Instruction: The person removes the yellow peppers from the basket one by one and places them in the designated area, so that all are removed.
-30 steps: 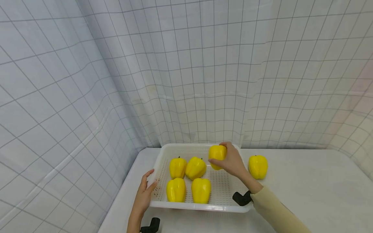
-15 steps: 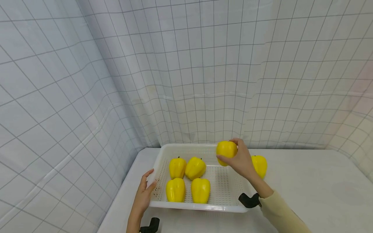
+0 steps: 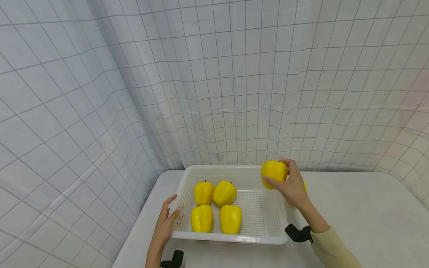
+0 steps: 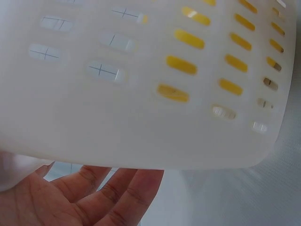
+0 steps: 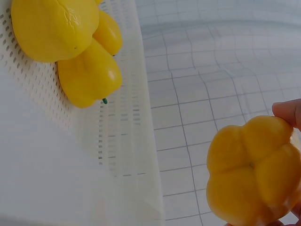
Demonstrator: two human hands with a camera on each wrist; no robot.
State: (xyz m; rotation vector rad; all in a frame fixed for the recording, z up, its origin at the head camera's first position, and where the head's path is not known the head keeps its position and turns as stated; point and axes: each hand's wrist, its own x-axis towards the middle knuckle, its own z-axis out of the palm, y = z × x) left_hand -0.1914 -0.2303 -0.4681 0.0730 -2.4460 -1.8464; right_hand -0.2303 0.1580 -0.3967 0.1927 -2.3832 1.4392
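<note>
While apparently airborne, pepper [image 3: 274, 169] in right hand [image 3: 292, 185]

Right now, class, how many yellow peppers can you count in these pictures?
6. Four yellow peppers lie in the white basket; the right hand holds one held pepper above the basket's far right corner; a hidden pepper barely shows behind that hand. More may be hidden.

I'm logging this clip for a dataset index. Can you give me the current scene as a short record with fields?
setting: white table with grid-patterned curtains behind
container: white perforated basket
basket contents: four yellow peppers
right hand: grips a yellow pepper in the air above the basket's far right corner
left hand: rests against the basket's near left corner
outside basket: another yellow pepper, mostly hidden behind the right hand
</note>
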